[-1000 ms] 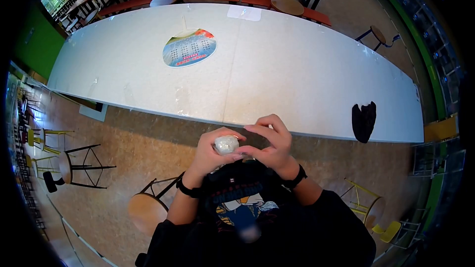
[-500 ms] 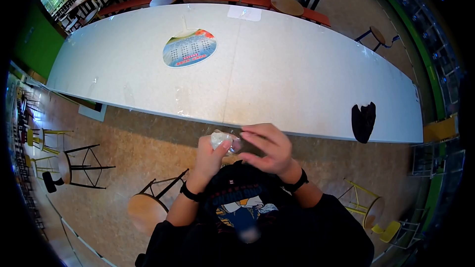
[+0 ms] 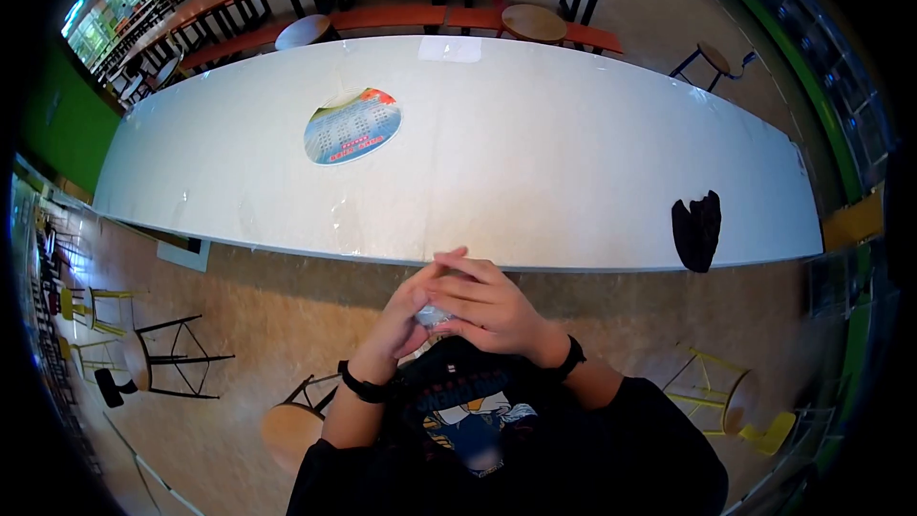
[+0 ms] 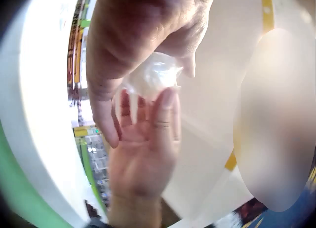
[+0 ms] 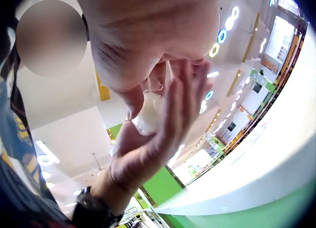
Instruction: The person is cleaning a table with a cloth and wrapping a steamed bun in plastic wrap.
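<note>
A whitish round ball wrapped in crinkled clear plastic [image 3: 433,313] sits between the two hands, in front of the person's chest. My left hand [image 3: 390,320] cups it from the left, fingers bent around its far side. From the right, my right hand [image 3: 492,308] grips it too, its fingers lying across the left fingers in the head view. Seen by the left wrist camera, the right thumb lies against the underside of the shiny ball [image 4: 155,76]. In the right wrist view the ball [image 5: 149,114] shows between the right thumb and the left palm. Fingers hide much of it.
A long white table [image 3: 554,153] stretches just beyond the hands. On it lie a colourful printed round fan [image 3: 353,129] and, at the right, a dark crumpled item [image 3: 696,231]. Stools [image 3: 296,435] stand on the floor around the person.
The right hand, apart from the ball half a second ago, has come left onto it and overlaps the left fingers. The left hand still holds the ball. The head view has tilted slightly up.
</note>
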Motion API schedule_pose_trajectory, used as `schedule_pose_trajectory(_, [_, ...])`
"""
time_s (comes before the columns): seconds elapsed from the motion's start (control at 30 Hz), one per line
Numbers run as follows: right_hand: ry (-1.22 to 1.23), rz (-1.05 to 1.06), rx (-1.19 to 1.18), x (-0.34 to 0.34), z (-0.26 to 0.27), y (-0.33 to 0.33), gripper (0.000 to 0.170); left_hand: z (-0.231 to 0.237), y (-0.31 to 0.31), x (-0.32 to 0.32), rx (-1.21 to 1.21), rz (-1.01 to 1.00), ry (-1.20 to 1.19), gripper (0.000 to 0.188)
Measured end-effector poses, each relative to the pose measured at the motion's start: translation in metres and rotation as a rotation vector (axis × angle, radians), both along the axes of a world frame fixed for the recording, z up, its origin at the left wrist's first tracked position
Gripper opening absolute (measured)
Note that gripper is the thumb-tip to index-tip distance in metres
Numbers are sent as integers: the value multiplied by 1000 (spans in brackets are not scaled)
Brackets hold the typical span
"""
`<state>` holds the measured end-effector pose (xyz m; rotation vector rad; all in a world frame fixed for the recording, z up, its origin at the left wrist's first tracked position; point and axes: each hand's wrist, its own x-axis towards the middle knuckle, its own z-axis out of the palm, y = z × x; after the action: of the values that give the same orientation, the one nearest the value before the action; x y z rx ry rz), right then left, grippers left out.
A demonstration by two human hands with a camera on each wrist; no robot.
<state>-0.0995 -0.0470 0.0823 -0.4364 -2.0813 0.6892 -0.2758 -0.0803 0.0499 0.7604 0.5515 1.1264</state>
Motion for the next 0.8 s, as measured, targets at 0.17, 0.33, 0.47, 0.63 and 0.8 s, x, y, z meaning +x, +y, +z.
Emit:
schedule_pose_trajectory(0.17, [-90, -121, 23, 6, 8, 0, 38, 28, 11, -4, -158, -183, -62, 66])
schedule_pose_trajectory(0.33, [-181, -207, -31, 26, -10, -3, 59, 30, 18, 18, 5, -121, 388, 45])
schedule_pose_trajectory(0.47, [-118, -439, -74, 69, -24, 6, 80, -21, 30, 28, -134, 12, 163, 19])
schedule_pose_trajectory(0.63, [-528, -1324, -11, 224, -50, 39, 73, -49, 40, 6, -105, 121, -26, 14])
schedule_pose_trajectory(0.8, [-875, -1574, -447, 350, -73, 47, 83, -62, 38, -30, -244, 304, -151, 45])
